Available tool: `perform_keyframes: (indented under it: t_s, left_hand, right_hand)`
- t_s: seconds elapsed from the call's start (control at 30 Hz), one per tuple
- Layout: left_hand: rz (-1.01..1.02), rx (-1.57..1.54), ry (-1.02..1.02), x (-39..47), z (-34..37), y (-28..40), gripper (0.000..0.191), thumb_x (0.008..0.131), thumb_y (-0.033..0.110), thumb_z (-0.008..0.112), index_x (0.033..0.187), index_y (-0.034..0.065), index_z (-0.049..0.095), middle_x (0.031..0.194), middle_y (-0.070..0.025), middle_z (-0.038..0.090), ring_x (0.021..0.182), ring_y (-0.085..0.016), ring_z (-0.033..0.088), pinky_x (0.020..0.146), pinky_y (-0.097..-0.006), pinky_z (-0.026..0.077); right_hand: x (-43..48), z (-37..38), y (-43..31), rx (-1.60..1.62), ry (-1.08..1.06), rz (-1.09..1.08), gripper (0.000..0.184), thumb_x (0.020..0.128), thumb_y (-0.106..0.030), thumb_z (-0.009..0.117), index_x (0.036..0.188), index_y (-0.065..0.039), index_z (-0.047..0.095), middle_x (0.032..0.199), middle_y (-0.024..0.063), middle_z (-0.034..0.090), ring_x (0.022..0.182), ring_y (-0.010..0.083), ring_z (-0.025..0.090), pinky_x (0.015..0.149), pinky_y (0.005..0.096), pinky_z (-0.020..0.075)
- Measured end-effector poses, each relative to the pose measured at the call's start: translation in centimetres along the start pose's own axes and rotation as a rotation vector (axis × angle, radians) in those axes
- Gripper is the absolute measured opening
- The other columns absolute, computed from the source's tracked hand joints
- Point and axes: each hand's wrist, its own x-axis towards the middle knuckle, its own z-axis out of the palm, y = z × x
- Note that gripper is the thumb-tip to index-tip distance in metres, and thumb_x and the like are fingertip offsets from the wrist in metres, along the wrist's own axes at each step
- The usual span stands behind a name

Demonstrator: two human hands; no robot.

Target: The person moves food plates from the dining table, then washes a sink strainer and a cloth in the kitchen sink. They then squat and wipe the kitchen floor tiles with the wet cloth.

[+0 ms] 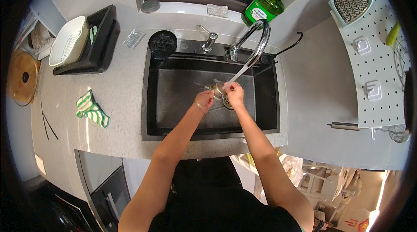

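Observation:
Over the black sink (182, 101), my left hand (205, 99) and my right hand (234, 94) grip opposite sides of a small clear vessel (217, 91), seemingly glass or plastic. Water runs from the curved chrome faucet (260, 46) down onto the vessel and my right fingers. The vessel's shape and contents are blurred by the water; something yellowish shows at it. Just below my right hand lies the metal sink drain (227, 102), partly covered by the hand.
A green-and-white striped cloth (92, 108) and black chopsticks (47, 121) lie on the left counter. Behind them stands a black rack (101, 49) with a white colander (69, 41). A green pump bottle (262, 8) stands behind the faucet. A white pegboard (374, 65) is at right.

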Motion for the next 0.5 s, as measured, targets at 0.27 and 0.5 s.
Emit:
perform_keyframes:
  t_s: [0.27, 0.5]
  left_hand:
    - [-0.036, -0.14, -0.054, 0.8, -1.2, -0.2, 0.011, 0.089, 0.013, 0.061, 0.081, 0.009, 0.055, 0.063, 0.0021, 0.048, 0.054, -0.008, 0.045, 0.047, -0.0192, 0.038]
    - [-0.19, -0.398, 0.044, 1.3, -1.6, 0.6, 0.018, 0.089, 0.017, 0.061, 0.076, 0.0078, 0.053, 0.063, -0.0007, 0.049, 0.056, -0.012, 0.046, 0.049, -0.0238, 0.04]
  right_hand:
    - [-1.7, -0.5, -0.7, 0.125, -0.242, -0.325, 0.027, 0.09, -0.015, 0.055, 0.115, -0.005, 0.062, 0.121, 0.0161, 0.059, 0.115, 0.0293, 0.054, 0.097, 0.0337, 0.0409]
    - [-3.9, -1.3, -1.5, -0.177, -0.043, -0.366, 0.028, 0.088, -0.022, 0.056, 0.11, -0.005, 0.059, 0.111, 0.0148, 0.061, 0.109, 0.0323, 0.054, 0.095, 0.043, 0.037]
